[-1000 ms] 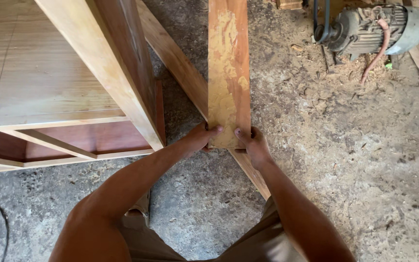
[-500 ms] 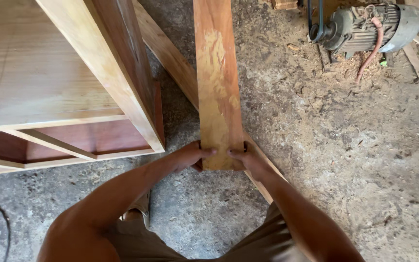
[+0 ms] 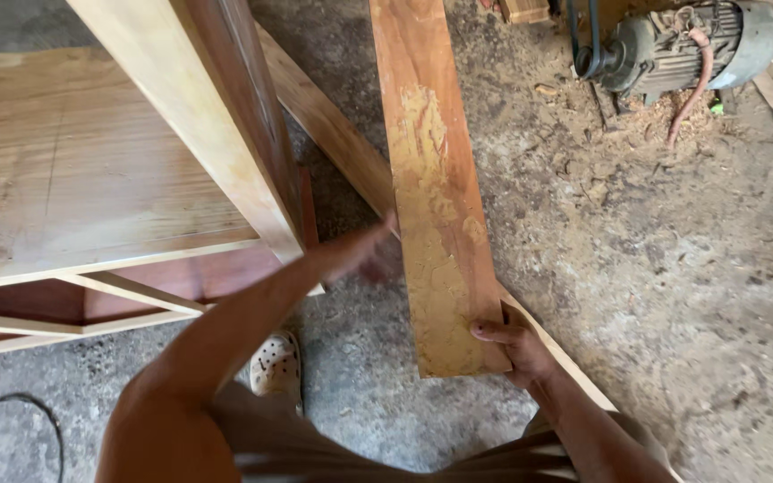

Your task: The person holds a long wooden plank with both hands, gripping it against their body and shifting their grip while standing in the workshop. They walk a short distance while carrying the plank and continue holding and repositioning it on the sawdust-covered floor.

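Held board: a long reddish-brown wooden plank point(image 3: 436, 206) with a pale yellowish patch along its middle is seen running from the top of the view down to the person's lap.
Right hand: the right hand point(image 3: 513, 344) is closed around the plank's near right corner, thumb laid on the top face.
Left hand: the left hand point(image 3: 364, 252) is blurred beside the plank's left edge; it seems spread and possibly off the wood, but contact cannot be told.
Underneath: a second, narrower wooden board point(image 3: 337, 134) is crossed diagonally below the plank.
Left side: a pale wooden cabinet frame point(image 3: 118, 170) is stood on the floor.
Top right: a grey electric motor point(image 3: 682, 45) is set on the sawdust-strewn concrete floor point(image 3: 673, 268).
Foot: a cream perforated clog point(image 3: 275, 365) is seen below the arm.
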`<state>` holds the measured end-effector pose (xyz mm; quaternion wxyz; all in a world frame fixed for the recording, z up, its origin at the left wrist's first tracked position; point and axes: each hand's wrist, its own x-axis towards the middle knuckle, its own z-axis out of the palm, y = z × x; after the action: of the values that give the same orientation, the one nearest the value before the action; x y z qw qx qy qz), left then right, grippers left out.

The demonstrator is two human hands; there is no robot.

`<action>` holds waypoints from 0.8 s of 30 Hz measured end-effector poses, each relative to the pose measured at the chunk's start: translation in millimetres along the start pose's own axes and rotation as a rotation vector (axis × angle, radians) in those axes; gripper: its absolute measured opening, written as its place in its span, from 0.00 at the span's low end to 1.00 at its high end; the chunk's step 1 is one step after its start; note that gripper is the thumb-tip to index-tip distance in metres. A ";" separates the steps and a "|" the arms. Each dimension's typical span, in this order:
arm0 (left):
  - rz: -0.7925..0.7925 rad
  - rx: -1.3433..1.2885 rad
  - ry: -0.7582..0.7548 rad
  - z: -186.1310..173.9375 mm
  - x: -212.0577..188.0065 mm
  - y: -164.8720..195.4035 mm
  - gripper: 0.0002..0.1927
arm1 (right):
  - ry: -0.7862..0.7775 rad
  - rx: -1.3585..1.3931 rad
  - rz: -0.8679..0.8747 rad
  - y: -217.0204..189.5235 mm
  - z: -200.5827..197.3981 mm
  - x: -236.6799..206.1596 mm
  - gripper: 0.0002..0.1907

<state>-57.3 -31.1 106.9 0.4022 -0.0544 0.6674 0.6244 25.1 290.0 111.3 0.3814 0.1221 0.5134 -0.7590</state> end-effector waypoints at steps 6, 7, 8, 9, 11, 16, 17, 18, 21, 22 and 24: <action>0.175 -0.647 0.448 39.3 38.0 94.1 0.46 | 0.006 -0.021 -0.036 -20.6 9.5 -54.7 0.37; 0.146 -0.640 0.565 56.6 38.8 106.9 0.46 | 0.031 -0.149 -0.060 -31.2 13.4 -68.1 0.36; 0.122 -0.620 0.698 64.0 31.3 120.8 0.45 | 0.037 -0.270 -0.095 -42.0 18.6 -78.6 0.35; 0.075 -0.671 0.697 73.2 17.7 134.2 0.44 | 0.033 -0.211 -0.089 -50.8 22.8 -95.5 0.36; -0.007 -0.765 0.658 88.5 -7.7 169.3 0.43 | 0.058 -0.097 -0.103 -83.3 36.8 -136.4 0.40; 0.139 -0.722 0.690 107.9 -46.6 286.4 0.41 | 0.078 0.072 -0.020 -206.9 64.1 -214.0 0.40; 0.155 -0.647 0.734 110.8 -47.9 310.0 0.40 | 0.073 0.103 -0.032 -234.2 68.1 -219.6 0.41; 0.181 -0.571 0.784 106.8 -46.3 335.7 0.39 | 0.059 0.131 -0.049 -261.5 72.8 -219.5 0.42; 0.057 -0.772 0.750 89.6 -45.6 397.3 0.39 | 0.068 0.121 -0.017 -335.0 84.2 -219.4 0.45; 0.085 -0.826 0.729 79.9 -45.1 414.5 0.39 | 0.102 0.092 -0.004 -356.1 92.9 -212.5 0.45; 0.113 -0.931 0.701 51.5 -40.4 451.3 0.39 | 0.125 0.064 0.025 -395.9 109.9 -198.3 0.44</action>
<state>-265.5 93.5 493.0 0.0574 -0.3929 0.4180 0.8171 -96.4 356.1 546.1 0.3540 0.1881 0.5099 -0.7611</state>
